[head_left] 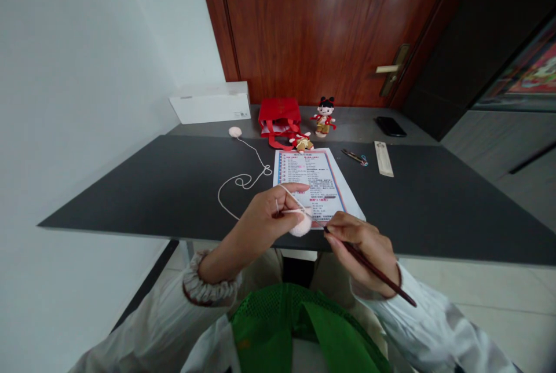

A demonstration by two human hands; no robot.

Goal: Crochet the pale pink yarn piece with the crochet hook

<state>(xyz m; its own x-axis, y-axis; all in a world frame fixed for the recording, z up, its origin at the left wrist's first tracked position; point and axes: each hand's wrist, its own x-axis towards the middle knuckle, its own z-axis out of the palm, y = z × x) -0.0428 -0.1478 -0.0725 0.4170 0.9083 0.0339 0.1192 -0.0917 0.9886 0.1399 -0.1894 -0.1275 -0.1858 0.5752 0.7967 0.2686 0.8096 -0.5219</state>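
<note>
Right hand's (pixel 360 251) dark hook (pixel 373 266) points up-left toward left hand's (pixel 260 222) pink yarn (pixel 300 225).

The lettering on the printed sheet (pixel 319 185) was too small to be read, and the small metal items (pixel 354 157) could not be identified. The pink yarn ball (pixel 300 225) was partly hidden by the left hand (pixel 260 219), the dark wooden rod (pixel 373 266) was partly covered by the right hand (pixel 360 245), and the poster (pixel 527 66) was cut off at the right edge
</note>
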